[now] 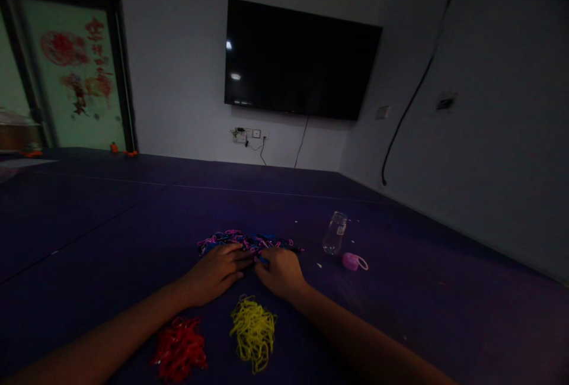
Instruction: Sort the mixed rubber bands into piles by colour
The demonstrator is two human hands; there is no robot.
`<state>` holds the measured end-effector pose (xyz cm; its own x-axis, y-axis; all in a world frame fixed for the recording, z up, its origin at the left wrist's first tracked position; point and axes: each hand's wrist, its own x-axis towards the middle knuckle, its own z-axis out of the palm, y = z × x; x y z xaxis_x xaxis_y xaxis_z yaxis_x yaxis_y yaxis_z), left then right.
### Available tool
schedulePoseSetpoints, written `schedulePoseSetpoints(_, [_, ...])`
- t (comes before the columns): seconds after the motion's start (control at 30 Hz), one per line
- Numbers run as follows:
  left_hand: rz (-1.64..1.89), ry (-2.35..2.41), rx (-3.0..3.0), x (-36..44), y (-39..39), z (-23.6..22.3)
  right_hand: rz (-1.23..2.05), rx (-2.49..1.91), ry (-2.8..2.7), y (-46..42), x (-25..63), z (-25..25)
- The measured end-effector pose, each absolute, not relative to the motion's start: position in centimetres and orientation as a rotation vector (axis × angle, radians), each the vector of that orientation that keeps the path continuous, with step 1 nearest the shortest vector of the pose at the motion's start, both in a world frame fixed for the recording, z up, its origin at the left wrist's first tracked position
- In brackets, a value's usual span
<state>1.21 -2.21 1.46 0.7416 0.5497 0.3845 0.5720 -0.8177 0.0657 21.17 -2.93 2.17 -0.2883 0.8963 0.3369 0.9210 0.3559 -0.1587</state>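
Note:
A mixed pile of pink, blue and dark rubber bands (229, 237) lies spread on the dark purple surface in front of me. My left hand (216, 275) rests at the pile's near left side, fingers stretched out and touching it. My right hand (281, 269) is at the near right side with its fingers curled down, a bit of blue band showing at the fingertips. Closer to me lie a heap of red rubber bands (180, 349), beside my left forearm, and a heap of yellow rubber bands (254, 331), between my forearms.
An uncapped clear bottle (334, 234) stands tilted-looking to the right, with a pink cap (351, 262) with a loop beside it. Small white scraps lie around them. Beyond the purple surface (133, 213) are a wall, a television (302, 59) and hanging cables.

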Motion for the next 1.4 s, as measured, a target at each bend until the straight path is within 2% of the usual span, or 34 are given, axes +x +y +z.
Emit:
schedulePoseSetpoints(0.33, [-0.762, -1.223, -2.653, 0.7, -1.6, 0.5, -0.101, -1.565, -2.27, -2.8, 21.2, 2.0])
schedulePoseSetpoints(0.43, [-0.79, -1.167, -2.674, 0.7, -1.4, 0.3, -0.099, -1.572, -2.271, -2.8, 21.2, 2.0])
schedulePoseSetpoints(0.63, [-0.605, -0.899, -2.846, 0.8, -1.7, 0.9, -0.121, -1.529, -2.282, -2.8, 21.2, 1.9])
schedulePoseSetpoints(0.97, [-0.666, -1.153, -2.719, 0.8, -1.9, 0.8, -0.099, -1.582, -2.327, -3.0, 21.1, 2.2])
schedulePoseSetpoints(1.4, [-0.501, -1.032, -2.827, 0.6, -1.4, 0.5, -0.087, -1.53, -2.316, -2.8, 21.2, 1.9])
